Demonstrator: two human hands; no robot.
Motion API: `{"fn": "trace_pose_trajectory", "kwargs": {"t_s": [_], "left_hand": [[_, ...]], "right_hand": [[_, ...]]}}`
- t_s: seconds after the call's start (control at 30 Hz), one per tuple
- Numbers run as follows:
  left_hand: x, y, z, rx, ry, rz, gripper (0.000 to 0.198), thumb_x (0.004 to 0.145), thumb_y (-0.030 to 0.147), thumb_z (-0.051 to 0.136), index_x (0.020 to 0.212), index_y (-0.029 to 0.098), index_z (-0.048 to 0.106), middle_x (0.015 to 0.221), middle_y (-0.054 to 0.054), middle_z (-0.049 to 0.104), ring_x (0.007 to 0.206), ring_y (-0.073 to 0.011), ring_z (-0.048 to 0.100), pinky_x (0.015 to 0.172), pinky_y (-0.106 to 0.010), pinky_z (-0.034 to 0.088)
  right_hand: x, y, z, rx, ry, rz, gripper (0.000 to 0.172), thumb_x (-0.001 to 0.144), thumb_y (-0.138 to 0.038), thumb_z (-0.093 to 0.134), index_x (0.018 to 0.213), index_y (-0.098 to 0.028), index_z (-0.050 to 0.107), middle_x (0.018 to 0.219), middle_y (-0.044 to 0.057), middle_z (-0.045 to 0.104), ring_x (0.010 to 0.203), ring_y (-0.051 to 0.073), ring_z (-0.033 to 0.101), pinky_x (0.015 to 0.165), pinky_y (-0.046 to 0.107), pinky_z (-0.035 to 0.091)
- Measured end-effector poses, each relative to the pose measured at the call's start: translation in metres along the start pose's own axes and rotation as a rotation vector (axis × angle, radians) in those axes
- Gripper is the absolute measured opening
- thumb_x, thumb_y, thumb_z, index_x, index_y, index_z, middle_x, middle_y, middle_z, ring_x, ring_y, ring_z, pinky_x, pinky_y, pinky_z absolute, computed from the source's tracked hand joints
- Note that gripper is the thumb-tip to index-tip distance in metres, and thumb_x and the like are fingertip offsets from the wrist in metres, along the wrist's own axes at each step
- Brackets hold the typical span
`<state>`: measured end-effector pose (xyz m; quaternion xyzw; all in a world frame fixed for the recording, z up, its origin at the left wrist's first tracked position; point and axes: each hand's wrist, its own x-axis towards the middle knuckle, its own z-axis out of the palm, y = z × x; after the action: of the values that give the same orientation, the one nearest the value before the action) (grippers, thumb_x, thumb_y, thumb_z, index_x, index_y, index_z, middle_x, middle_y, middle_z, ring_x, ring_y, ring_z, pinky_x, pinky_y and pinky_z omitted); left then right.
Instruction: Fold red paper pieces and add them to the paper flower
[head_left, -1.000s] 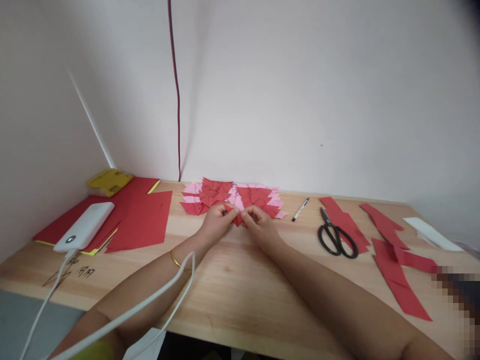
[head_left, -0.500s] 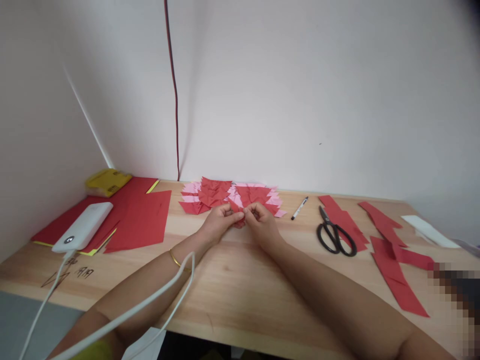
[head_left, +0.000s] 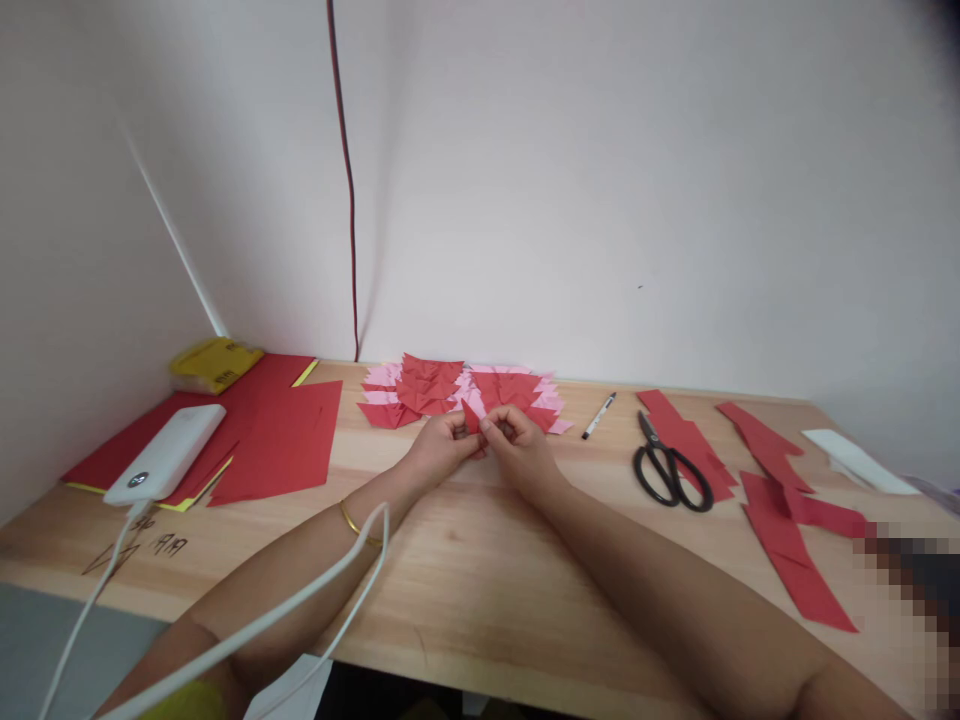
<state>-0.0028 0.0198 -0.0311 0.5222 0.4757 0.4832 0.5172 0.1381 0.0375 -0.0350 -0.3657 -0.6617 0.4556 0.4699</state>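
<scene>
A small piece of folded red paper (head_left: 471,416) is held between both hands over the middle of the table, its pointed tip sticking up. My left hand (head_left: 442,448) grips it from the left, fingers curled. From the right, my right hand (head_left: 521,450) pinches it between thumb and forefinger. Part of the paper is hidden by the fingers. Just behind the hands, folded red paper pieces (head_left: 429,385) and pink paper pieces (head_left: 384,376) lie in overlapping rows against the wall.
Black-handled scissors (head_left: 671,478) rest partly on red paper scraps (head_left: 795,560) at right, with a pen (head_left: 600,415) nearby. Red sheets (head_left: 289,450) lie at left under a white power bank (head_left: 166,452) and a yellow packet (head_left: 217,364). A white cable (head_left: 262,622) crosses my left arm.
The folded paper has turned slightly between the fingers, and its tip now stands more upright. My right thumb has shifted a little to the left on it.
</scene>
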Motion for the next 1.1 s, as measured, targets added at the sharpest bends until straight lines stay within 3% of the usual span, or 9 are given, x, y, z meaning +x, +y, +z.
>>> {"fn": "trace_pose_trajectory", "kwargs": {"t_s": [0.2, 0.33, 0.63, 0.8, 1.1], "left_hand": [[-0.002, 0.006, -0.001, 0.122, -0.01, 0.04, 0.019, 0.066, 0.028, 0.069, 0.068, 0.013, 0.057, 0.061, 0.0, 0.061, 0.056, -0.0116, 0.057, 0.055, -0.023, 0.043], [-0.004, 0.014, 0.001, 0.117, 0.006, 0.033, 0.017, 0.066, 0.026, 0.067, 0.065, 0.014, 0.055, 0.059, 0.0, 0.062, 0.053, -0.0116, 0.057, 0.053, -0.023, 0.043], [-0.003, 0.009, 0.003, 0.005, 0.077, 0.044, 0.021, 0.067, 0.03, 0.068, 0.068, 0.013, 0.055, 0.064, 0.0, 0.062, 0.062, -0.0125, 0.058, 0.062, -0.025, 0.045], [-0.002, 0.005, -0.001, 0.031, 0.138, 0.114, 0.021, 0.072, 0.034, 0.064, 0.071, 0.014, 0.057, 0.065, 0.001, 0.057, 0.06, -0.0093, 0.05, 0.06, -0.022, 0.039], [-0.003, 0.011, 0.003, -0.191, 0.069, 0.1, 0.024, 0.07, 0.034, 0.065, 0.062, 0.015, 0.051, 0.057, 0.001, 0.053, 0.057, -0.011, 0.05, 0.062, -0.026, 0.042]], "right_hand": [[0.001, -0.002, -0.004, 0.045, -0.083, 0.032, 0.023, 0.083, -0.039, 0.049, 0.071, -0.019, 0.049, 0.066, -0.002, 0.051, 0.064, 0.012, 0.048, 0.061, 0.024, 0.04], [0.0, -0.003, -0.003, 0.099, -0.067, 0.085, 0.027, 0.082, -0.042, 0.049, 0.069, -0.019, 0.05, 0.063, -0.003, 0.049, 0.062, 0.012, 0.047, 0.062, 0.024, 0.039], [0.001, -0.002, -0.002, 0.075, -0.018, 0.096, 0.024, 0.081, -0.04, 0.051, 0.071, -0.019, 0.051, 0.064, -0.003, 0.05, 0.063, 0.011, 0.048, 0.063, 0.024, 0.039], [0.0, -0.003, -0.003, -0.045, -0.021, 0.065, 0.023, 0.08, -0.039, 0.051, 0.07, -0.019, 0.051, 0.065, -0.003, 0.049, 0.062, 0.011, 0.045, 0.061, 0.024, 0.038], [0.0, -0.002, -0.004, 0.029, -0.113, 0.041, 0.03, 0.085, -0.045, 0.046, 0.072, -0.018, 0.053, 0.067, -0.001, 0.052, 0.066, 0.012, 0.049, 0.066, 0.025, 0.041]]}}
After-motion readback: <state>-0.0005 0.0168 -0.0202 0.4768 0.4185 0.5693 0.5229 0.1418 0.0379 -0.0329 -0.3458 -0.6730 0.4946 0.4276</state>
